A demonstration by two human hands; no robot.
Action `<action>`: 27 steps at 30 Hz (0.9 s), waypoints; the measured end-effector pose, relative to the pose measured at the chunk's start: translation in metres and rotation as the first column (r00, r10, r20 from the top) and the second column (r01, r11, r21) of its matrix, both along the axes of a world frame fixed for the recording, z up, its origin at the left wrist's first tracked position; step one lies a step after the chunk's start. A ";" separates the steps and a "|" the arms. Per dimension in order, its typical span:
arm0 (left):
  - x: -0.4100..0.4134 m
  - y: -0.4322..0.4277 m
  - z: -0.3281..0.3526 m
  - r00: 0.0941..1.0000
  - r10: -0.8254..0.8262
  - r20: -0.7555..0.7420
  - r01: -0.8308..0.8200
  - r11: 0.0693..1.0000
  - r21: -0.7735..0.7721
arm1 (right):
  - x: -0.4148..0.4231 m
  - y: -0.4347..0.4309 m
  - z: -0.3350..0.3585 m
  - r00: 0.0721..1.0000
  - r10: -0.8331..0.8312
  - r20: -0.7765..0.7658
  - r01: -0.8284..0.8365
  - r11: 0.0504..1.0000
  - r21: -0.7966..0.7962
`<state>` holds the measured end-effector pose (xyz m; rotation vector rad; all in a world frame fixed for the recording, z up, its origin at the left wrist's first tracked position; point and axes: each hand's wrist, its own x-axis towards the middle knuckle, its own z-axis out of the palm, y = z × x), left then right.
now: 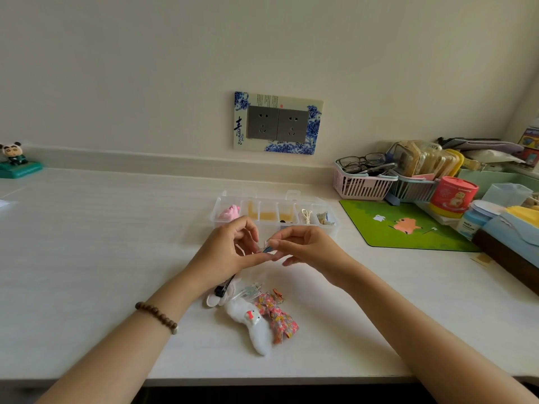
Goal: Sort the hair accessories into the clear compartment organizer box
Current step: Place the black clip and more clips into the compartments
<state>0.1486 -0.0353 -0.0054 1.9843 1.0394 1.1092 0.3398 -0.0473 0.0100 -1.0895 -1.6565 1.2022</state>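
Observation:
The clear compartment organizer box lies open on the white desk, holding a pink accessory at its left end and small pieces in other cells. In front of it my left hand and my right hand meet, both pinching one small clear and blue hair clip. Nearer to me lies a pile: a white plush clip with a red bow, a floral fabric bow, a clear clip and a black clip.
A green mouse pad lies right of the box. Behind it stand a pink basket with glasses, a red tin and other clutter. A panda figure sits far left. A double wall socket is above.

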 end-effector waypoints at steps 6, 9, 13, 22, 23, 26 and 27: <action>-0.001 0.000 0.002 0.997 0.034 0.071 -0.037 0.999 0.041 | -0.005 0.007 0.012 0.995 0.019 0.103 -0.030 0.994 0.104; -0.010 0.006 0.006 1.000 0.016 -0.020 -0.015 0.998 0.054 | -0.003 0.017 0.021 0.984 -0.181 -0.001 0.177 0.962 0.210; -0.028 0.011 0.012 0.993 0.008 -0.115 -0.012 0.999 -0.032 | 0.015 0.036 0.028 0.881 -0.452 0.143 0.358 0.832 0.424; -0.044 0.007 0.020 0.948 -0.128 -0.291 0.062 0.972 -0.227 | -0.012 -0.003 0.019 0.882 -0.133 0.453 0.032 0.974 0.223; -0.045 0.006 0.021 0.933 -0.159 -0.323 0.081 0.967 -0.244 | -0.014 -0.009 0.014 0.853 -0.072 0.518 -0.006 0.989 0.148; -0.047 0.005 0.018 0.877 -0.238 -0.418 0.111 0.946 -0.305 | -0.018 -0.017 0.001 0.797 -0.036 0.603 -0.030 0.995 0.100; -0.047 0.005 0.017 0.867 -0.256 -0.428 0.118 0.939 -0.322 | -0.019 -0.018 -0.002 0.798 -0.033 0.602 -0.036 0.994 0.102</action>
